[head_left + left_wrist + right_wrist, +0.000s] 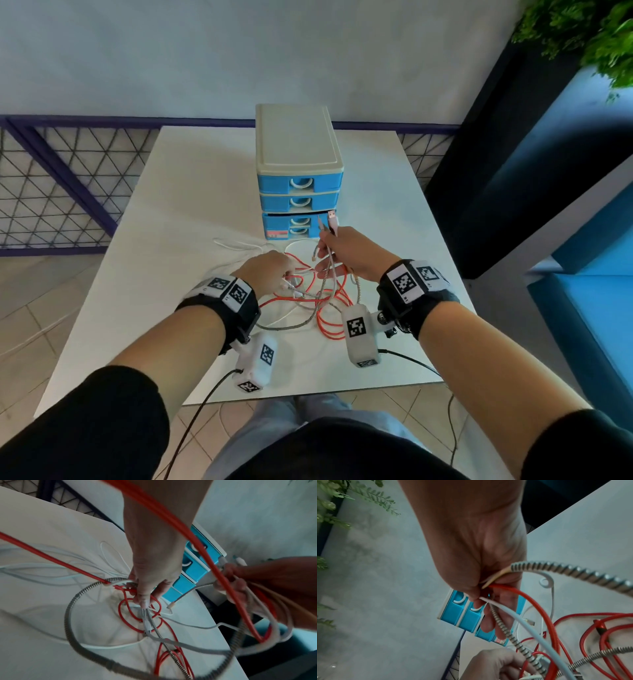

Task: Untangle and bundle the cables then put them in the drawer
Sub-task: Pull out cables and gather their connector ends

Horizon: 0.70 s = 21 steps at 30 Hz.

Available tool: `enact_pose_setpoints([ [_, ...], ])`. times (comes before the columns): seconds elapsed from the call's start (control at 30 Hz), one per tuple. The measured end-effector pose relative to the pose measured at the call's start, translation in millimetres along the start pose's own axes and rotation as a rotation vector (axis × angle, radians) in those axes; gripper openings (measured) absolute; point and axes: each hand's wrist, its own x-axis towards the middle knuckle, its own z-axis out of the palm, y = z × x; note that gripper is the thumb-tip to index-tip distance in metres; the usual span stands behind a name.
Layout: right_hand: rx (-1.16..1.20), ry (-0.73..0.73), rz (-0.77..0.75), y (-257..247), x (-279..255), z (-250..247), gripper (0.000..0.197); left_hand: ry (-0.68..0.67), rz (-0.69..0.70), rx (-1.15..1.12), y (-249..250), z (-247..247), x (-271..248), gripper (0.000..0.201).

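- Right hand [349, 255] is up off the desk [191, 192], fingers curled round a gathered bunch of cable ends, the plug tips poking out above the fist just in front of the drawer unit [298, 171].
- In that fist, by the right wrist view: a red cable [546, 616], a white cable [518, 616] and a striped braided cable [510, 635], all trailing down to the heap.
- Left hand [270, 274] is low in the tangle [308, 301], fingertips pinching where a braided strand meets a white one; red loops knot right under it.
- The tangle lies on the desk between the two hands, near the front edge, still crossed over itself.
- Judgement: this is the untangling step, early on. Best to hold the ends steady and high, and let the low hand feed one strand out through the red loops rather than tug.
- Pulling hard would likely tighten that knot.
- The third drawer [294, 222] looks slightly ajar; nothing bundled yet.
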Motion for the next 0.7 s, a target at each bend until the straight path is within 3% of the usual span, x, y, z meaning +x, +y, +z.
enact_pose_setpoints([
  [0.17,-0.163,0.11,-0.007,2.1,2.9,-9.5,0.03,0.091,-0.085,-0.177,-16.5,-9.6,-5.5,0.02],
  [0.23,-0.25,0.164,-0.028,3.9,4.4,-13.4,0.034,0.11,-0.193,-0.395,-25.8,-18.3,-10.7,0.025],
  [0.33,-0.248,0.195,-0.019,2.2,4.4,-14.1,0.034,0.037,-0.37,-0.916,-29.3,-30.0,-20.5,0.024],
  [0.43,-0.155,0.131,0.008,-3.6,3.0,-8.5,0.029,-0.028,-0.41,-1.152,-34.2,-37.3,-28.5,0.019],
  [0.5,-0.174,0.087,0.007,-7.0,1.8,-3.6,0.026,-0.077,-0.383,-1.201,-36.1,-36.9,-33.4,0.011],
  [0.57,-0.188,0.078,0.003,-8.8,1.9,0.0,0.024,-0.028,-0.396,-1.167,-37.4,-35.9,-34.9,0.01],
  [0.7,-0.269,0.083,-0.034,-11.1,1.8,1.8,0.024,0.146,-0.321,-0.633,-37.7,-38.4,-35.6,0.018],
])
